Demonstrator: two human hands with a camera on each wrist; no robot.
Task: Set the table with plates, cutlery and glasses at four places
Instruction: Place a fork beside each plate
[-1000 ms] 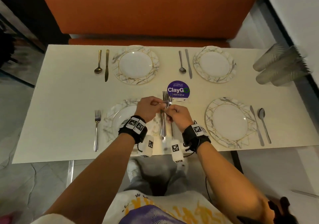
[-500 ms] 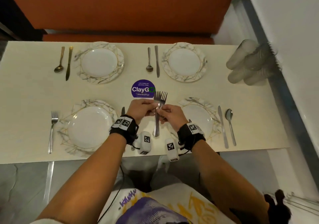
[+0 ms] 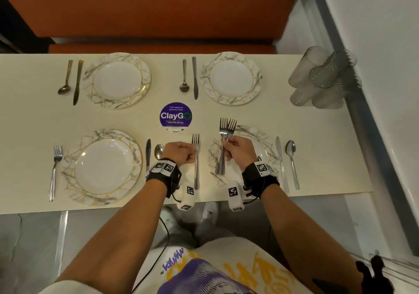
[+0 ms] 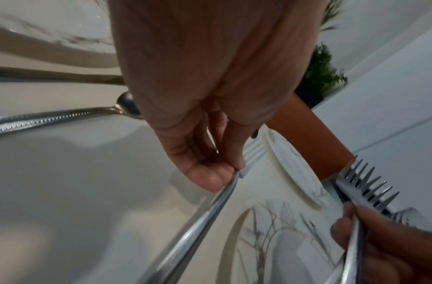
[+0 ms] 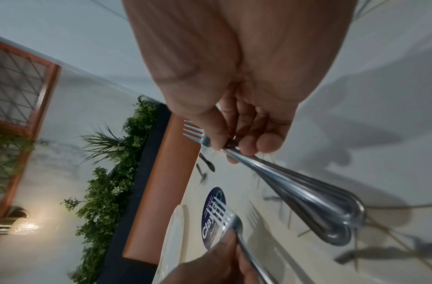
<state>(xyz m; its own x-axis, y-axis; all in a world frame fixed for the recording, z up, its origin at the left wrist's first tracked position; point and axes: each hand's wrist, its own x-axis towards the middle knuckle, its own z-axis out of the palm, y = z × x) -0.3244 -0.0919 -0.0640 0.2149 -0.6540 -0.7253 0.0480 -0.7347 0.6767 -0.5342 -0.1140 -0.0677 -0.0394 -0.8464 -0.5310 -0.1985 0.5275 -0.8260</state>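
Four marble-rimmed plates lie on the cream table (image 3: 317,153). My left hand (image 3: 181,152) pinches a single fork (image 3: 196,157) by its neck, tines pointing away, just left of the near right plate (image 3: 267,144); the same fork (image 4: 205,215) shows in the left wrist view. Over that plate my right hand (image 3: 238,149) grips a bundle of forks (image 3: 223,155), seen as forks (image 5: 295,190) in the right wrist view. One fork (image 3: 55,169) lies left of the near left plate (image 3: 104,166). Each place has a knife and a spoon.
A stack of clear glasses (image 3: 322,80) lies on its side at the table's far right, by the wall. A purple ClayGo sticker (image 3: 175,115) marks the table's middle. An orange bench (image 3: 158,5) runs along the far side. The near table edge is at my wrists.
My hands have drawn apart: the left has taken one fork from the bundle and moved it left of the near right plate. The right keeps the other forks. My view shifted right.
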